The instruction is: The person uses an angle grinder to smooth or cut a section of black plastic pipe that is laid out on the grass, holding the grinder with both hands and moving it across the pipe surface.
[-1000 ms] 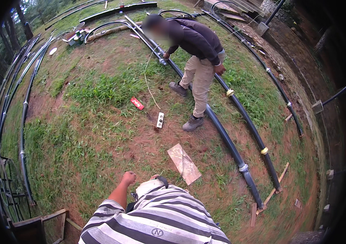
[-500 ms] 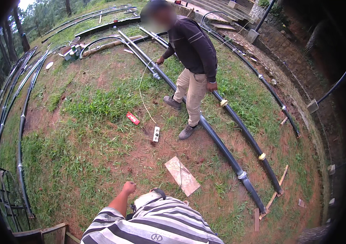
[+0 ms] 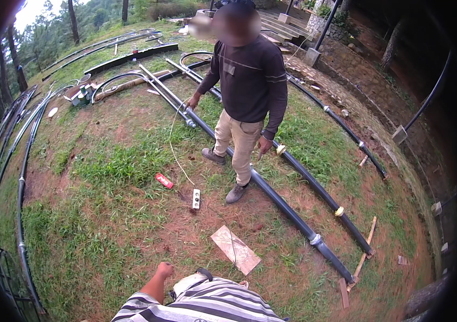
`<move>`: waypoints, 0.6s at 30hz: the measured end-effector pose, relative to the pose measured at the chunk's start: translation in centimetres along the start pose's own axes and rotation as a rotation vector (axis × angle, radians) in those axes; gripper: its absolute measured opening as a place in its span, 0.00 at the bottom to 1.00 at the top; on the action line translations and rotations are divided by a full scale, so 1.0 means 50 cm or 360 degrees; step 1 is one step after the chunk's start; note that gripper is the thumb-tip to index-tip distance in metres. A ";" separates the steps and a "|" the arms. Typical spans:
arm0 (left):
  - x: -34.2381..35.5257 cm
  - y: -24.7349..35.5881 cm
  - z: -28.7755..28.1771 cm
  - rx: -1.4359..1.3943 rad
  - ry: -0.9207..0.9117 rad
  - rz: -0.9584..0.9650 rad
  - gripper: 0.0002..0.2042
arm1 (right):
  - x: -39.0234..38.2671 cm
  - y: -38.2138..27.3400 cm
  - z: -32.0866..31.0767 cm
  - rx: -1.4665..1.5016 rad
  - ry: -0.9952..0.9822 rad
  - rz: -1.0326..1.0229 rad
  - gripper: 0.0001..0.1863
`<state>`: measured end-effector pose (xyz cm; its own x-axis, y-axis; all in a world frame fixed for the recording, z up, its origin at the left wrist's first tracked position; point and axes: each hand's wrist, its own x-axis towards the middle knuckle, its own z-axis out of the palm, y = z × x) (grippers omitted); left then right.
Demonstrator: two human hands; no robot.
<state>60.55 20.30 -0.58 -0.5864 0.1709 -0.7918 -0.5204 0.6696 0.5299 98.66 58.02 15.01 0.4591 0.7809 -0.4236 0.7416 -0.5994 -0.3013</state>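
My left hand (image 3: 165,270), fingers curled and seemingly empty, hangs beside my striped shirt (image 3: 201,303). Only a small bit of my right hand (image 3: 243,284) shows past my body, its fingers hidden. Ahead of me on the grass lies a pale board (image 3: 235,248) with a thin cord across it. Beyond it are a white power strip (image 3: 196,199) and a red packet (image 3: 164,181). A co-worker in a dark sweater (image 3: 244,86) stands upright over long black pipes (image 3: 287,209); one hand (image 3: 193,102) is by a pale cord, the other (image 3: 265,145) hangs low.
Further pipes with pale collars (image 3: 339,212) run at right, ending near wooden sticks (image 3: 368,236). Bundles of curved pipe (image 3: 22,188) lie at left. Containers (image 3: 81,95) sit at back left. Stone edging (image 3: 352,86), steps (image 3: 287,24) and posts (image 3: 314,51) border the right; trees stand behind.
The co-worker has straightened from bending over the pipes and turned toward me. My view has tilted up, showing more trees and steps. My left hand still hangs at my side.
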 end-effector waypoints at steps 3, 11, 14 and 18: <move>0.004 0.005 0.004 0.0022 0.0005 0.0007 0.10 | 0.001 0.005 0.001 0.0002 0.0001 0.0013 0.27; -0.020 0.052 0.022 0.0061 -0.0048 0.0003 0.10 | 0.005 0.015 -0.006 0.0016 0.0014 0.0037 0.27; -0.027 0.063 0.036 0.0074 -0.0073 0.0018 0.10 | 0.011 0.021 -0.011 0.0027 0.0027 0.0056 0.27; 0.046 0.024 0.007 0.0016 -0.0044 -0.0009 0.11 | -0.016 0.011 0.009 0.0047 -0.0037 0.0056 0.27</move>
<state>58.81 21.73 -1.86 -0.5660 0.1871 -0.8029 -0.5170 0.6781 0.5224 98.49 56.99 14.80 0.4726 0.7553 -0.4541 0.7105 -0.6314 -0.3107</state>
